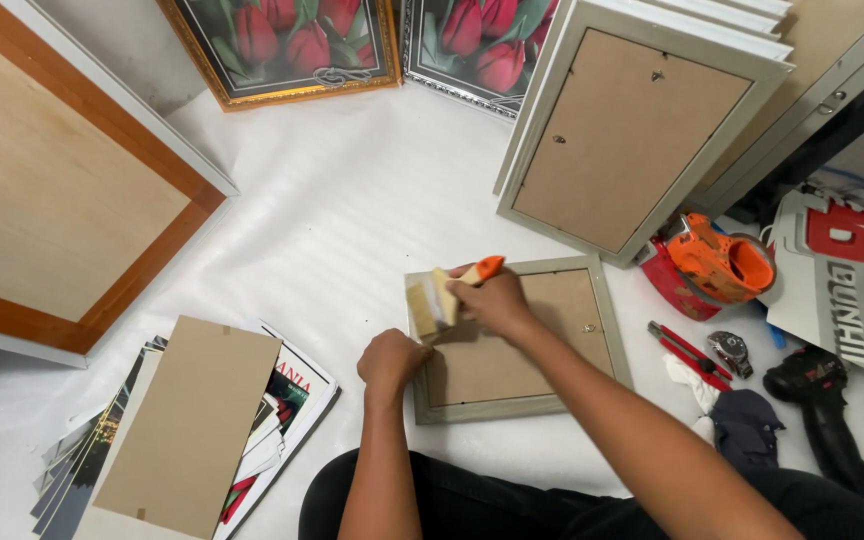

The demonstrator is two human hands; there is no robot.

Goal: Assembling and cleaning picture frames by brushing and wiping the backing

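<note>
— White foam sheeting (352, 200) covers the floor, framed tulip pictures (287, 45) leaning at the back. Where's the small frame?

— That grey picture frame (517, 340) lies face down, just ahead of the person's knees.

— And the hands?

— Right hand (497, 300) is closed round an orange-handled brush (442, 295), bristles over the frame's left corner. Left hand (392, 358) is curled shut, pressing the frame's left edge.

— Anything beside it?

— Cardboard backing (187, 425) on a stack of prints left, a black drill (822, 400) right.

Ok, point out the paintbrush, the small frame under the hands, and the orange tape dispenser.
paintbrush (430, 303), head view, on the pale bristles, held in the right hand (497, 300).
small frame (512, 360), head view, on its brown backing board; the left hand (390, 358) presses its corner.
orange tape dispenser (717, 262), head view, on the orange body.
</note>
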